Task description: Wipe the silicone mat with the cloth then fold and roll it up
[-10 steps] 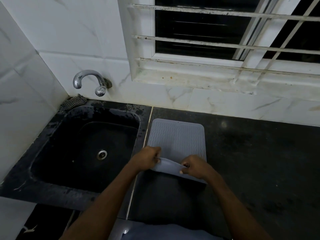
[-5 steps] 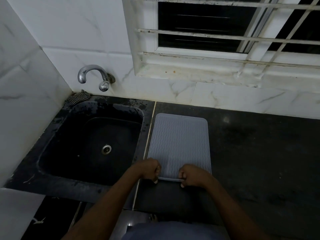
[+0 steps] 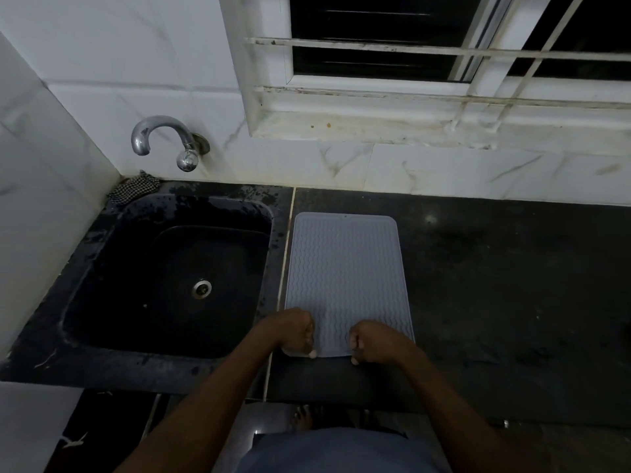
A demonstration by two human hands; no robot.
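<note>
The grey silicone mat [image 3: 345,268] with a wavy ribbed surface lies flat on the black counter, just right of the sink. My left hand [image 3: 294,331] pinches the mat's near left corner and my right hand [image 3: 373,341] pinches the near edge further right. Both fists are curled over that edge. A checked cloth [image 3: 135,190] sits bunched in the back left corner behind the sink, far from both hands.
The black sink [image 3: 164,278] with a metal drain fills the left of the counter. A chrome tap [image 3: 164,139] juts from the tiled wall above it. The black counter [image 3: 512,285] stretches to the right. A barred window is above. The counter's front edge is just below my hands.
The near end of the mat was lifted and folded over a second ago. It now lies flat, with both hands drawn back toward me along with the near edge.
</note>
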